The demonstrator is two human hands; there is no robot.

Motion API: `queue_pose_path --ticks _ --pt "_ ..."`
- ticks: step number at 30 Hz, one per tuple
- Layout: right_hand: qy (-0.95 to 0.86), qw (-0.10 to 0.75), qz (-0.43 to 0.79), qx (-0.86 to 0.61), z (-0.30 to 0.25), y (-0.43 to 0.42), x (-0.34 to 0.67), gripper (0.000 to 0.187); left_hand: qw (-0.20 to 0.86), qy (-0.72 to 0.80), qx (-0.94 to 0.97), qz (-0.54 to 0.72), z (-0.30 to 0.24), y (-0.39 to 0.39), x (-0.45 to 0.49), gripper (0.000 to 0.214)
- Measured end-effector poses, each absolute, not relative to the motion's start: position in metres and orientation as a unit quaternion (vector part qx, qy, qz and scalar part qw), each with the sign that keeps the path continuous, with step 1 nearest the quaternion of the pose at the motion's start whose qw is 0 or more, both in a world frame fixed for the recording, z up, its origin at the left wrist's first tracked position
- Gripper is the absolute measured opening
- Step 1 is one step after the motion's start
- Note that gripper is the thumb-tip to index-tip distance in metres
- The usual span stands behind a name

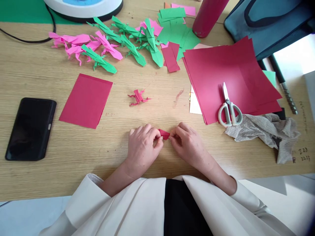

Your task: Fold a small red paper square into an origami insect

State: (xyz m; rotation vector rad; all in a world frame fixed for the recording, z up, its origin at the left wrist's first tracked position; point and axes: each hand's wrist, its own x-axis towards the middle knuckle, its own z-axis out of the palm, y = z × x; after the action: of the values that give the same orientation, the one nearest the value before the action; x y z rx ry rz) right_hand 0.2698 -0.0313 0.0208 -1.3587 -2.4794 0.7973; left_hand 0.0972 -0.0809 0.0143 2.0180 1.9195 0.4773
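A small folded piece of red paper (pixel 164 134) is pinched between my two hands, just above the table. My left hand (pixel 145 142) grips its left end between thumb and fingers. At its right end, the fingertips of my right hand (pixel 188 143) are closed on it. The fingers cover part of the folds. Beyond my hands lies a small red origami frog (pixel 138 97) with thin, spread legs. To the left rests a short stack of red paper sheets (pixel 86 100).
Green origami figures (pixel 133 49) and pink ones (pixel 73 41) cluster at the back. Scissors (pixel 228 109) lie on large red sheets (pixel 221 72), beside a crumpled cloth (pixel 268 129). A black phone-like device (pixel 31 129) is at left. A red bottle (pixel 209 18) and blue bag (pixel 265 26) stand behind.
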Motion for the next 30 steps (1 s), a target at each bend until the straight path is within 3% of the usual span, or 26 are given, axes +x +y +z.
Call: queue_pose_path --ticks 15,24,30 --pt "-0.839 0.076 0.207 -0.497 0.019 -0.035 0.259 0.014 0.142 0.677 0.706 0.150 0.012 -0.082 0.099 0.013" --pt "-0.837 0.087 0.313 -0.441 0.024 -0.027 0.277 0.009 0.143 0.681 0.703 0.149 0.011 -0.082 0.099 0.012" --pt "-0.830 0.075 0.270 -0.483 0.025 -0.030 0.270 0.009 0.145 0.680 0.703 0.148 0.010 -0.082 0.099 0.011"
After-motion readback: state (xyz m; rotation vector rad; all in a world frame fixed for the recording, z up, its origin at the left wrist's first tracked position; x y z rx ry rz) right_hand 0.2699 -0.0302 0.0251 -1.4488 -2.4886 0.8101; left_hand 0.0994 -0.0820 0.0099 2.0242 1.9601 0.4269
